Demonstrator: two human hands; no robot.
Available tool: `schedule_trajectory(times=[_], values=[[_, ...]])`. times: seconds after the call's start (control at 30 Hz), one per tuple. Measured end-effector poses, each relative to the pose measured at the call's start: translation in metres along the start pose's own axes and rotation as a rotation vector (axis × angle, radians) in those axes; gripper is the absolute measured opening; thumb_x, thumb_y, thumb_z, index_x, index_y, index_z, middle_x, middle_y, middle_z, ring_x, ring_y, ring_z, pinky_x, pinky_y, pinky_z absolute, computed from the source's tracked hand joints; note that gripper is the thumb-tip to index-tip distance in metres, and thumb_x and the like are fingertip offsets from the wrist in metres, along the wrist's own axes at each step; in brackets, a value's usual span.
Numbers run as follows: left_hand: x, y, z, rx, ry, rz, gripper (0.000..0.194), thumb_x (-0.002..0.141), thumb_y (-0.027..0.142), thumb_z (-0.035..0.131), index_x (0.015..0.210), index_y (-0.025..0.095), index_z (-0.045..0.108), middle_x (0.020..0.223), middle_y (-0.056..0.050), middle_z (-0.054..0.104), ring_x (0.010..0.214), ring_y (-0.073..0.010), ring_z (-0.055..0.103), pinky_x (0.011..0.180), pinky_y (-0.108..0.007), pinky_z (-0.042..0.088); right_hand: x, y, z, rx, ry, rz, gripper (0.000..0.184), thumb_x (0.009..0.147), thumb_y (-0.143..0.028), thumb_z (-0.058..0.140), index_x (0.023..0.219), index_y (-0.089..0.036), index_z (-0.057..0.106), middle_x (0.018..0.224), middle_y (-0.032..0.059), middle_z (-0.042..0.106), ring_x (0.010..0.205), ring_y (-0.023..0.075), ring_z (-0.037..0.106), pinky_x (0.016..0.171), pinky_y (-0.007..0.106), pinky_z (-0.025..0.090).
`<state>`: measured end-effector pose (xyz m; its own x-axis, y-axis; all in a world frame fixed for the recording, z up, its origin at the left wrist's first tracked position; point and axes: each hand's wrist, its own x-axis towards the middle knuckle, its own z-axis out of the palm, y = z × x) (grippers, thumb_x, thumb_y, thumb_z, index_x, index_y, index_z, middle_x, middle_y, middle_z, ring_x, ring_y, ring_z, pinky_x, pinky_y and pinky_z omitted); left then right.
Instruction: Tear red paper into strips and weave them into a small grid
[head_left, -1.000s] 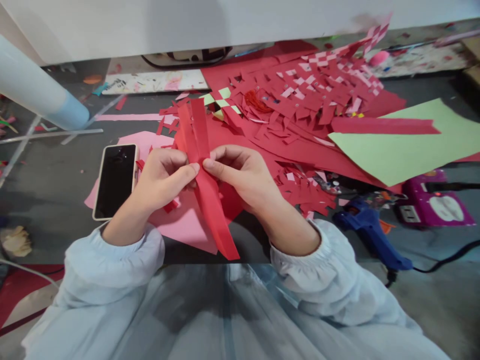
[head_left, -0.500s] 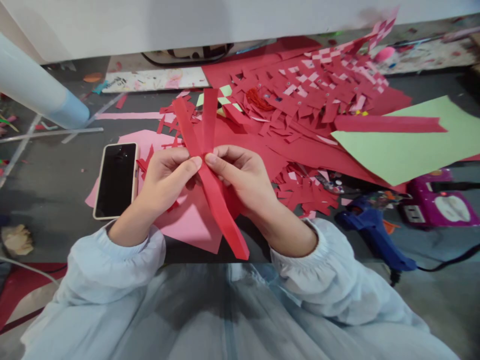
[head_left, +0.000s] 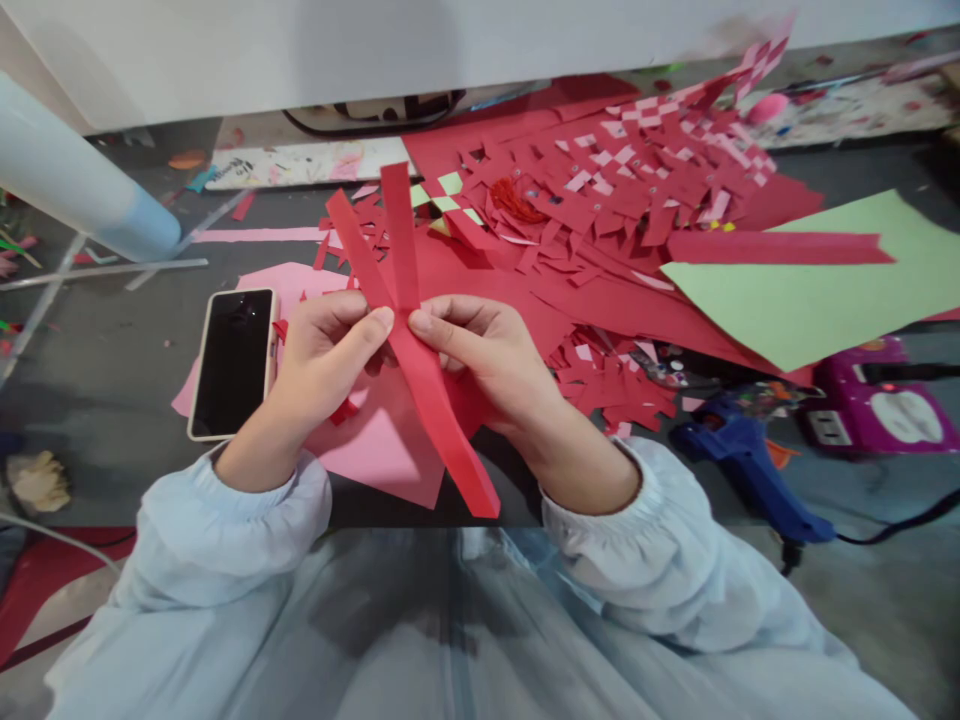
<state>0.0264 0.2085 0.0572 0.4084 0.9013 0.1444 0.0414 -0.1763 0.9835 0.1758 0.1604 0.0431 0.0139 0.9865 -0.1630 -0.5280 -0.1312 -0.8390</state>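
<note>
Crossed red paper strips (head_left: 429, 392) hang in front of me, pinched near their crossing. On the near left side my left hand (head_left: 330, 345) grips them between thumb and fingers. My right hand (head_left: 480, 345) pinches the same strips from the right, its thumb close to the other thumb. Two upper ends fan apart in a V, while the long lower end slants toward the table's front edge. Under the hands lies a pink paper sheet (head_left: 382, 440), and a phone (head_left: 234, 360) rests on its left part. My curled fingers behind the strips are partly hidden.
To the right are a blue glue gun (head_left: 750, 470), a purple power box (head_left: 874, 405) and a light green sheet (head_left: 810, 310) with a red strip on it. Red scraps and woven paper (head_left: 600, 180) cover the back. A white-blue cylinder (head_left: 97, 180) stands at left.
The upper strip ends have spread from nearly parallel into a V, then tilted slightly left. The lower end has swung a little right. Both hands keep their pinch at the crossing.
</note>
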Motion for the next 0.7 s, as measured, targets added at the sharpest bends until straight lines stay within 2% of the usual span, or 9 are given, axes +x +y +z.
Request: schedule_trajectory(times=[0.17,0.43,0.57,0.7], values=[[0.0005,-0.0014,-0.0008,-0.009,-0.025,0.013,0.031,0.085,0.031,0.07,0.059,0.019,0.059,0.051,0.003,0.055,0.045,-0.0082,0.048,0.041,-0.021,0.037,0.0006,0.0001,-0.0014,-0.034,0.04,-0.027,0.034,0.063,-0.045,0.091,0.07,-0.02,0.071,0.061,-0.0045,0.062,0.056,0.0074,0.055,0.059,0.023,0.052],[0.002,0.0017,-0.002,0.122,0.007,0.043,0.038,0.086,0.031,0.068,0.053,0.019,0.051,0.049,0.004,0.053,0.042,-0.0072,0.046,0.041,-0.022,0.035,-0.0013,0.0036,0.0015,-0.038,0.081,-0.095,0.031,0.068,-0.044,0.089,0.072,-0.02,0.07,0.067,-0.0028,0.067,0.06,0.0084,0.059,0.062,0.023,0.054],[0.0037,0.0026,-0.0026,0.119,0.012,0.062,0.038,0.086,0.03,0.067,0.053,0.019,0.05,0.05,0.003,0.054,0.043,-0.0076,0.048,0.042,-0.021,0.036,-0.0008,0.0013,0.0001,-0.021,0.022,-0.038,0.031,0.066,-0.044,0.09,0.072,-0.019,0.072,0.062,-0.004,0.064,0.056,0.0077,0.058,0.06,0.023,0.055],[0.006,0.0026,-0.0051,0.12,-0.017,0.04,0.038,0.084,0.028,0.066,0.051,0.019,0.05,0.047,0.003,0.053,0.042,-0.0075,0.046,0.042,-0.021,0.034,0.0004,0.0011,-0.0017,0.021,0.0,-0.032,0.028,0.061,-0.036,0.094,0.07,-0.02,0.074,0.062,-0.0052,0.065,0.053,0.0057,0.056,0.059,0.021,0.055]])
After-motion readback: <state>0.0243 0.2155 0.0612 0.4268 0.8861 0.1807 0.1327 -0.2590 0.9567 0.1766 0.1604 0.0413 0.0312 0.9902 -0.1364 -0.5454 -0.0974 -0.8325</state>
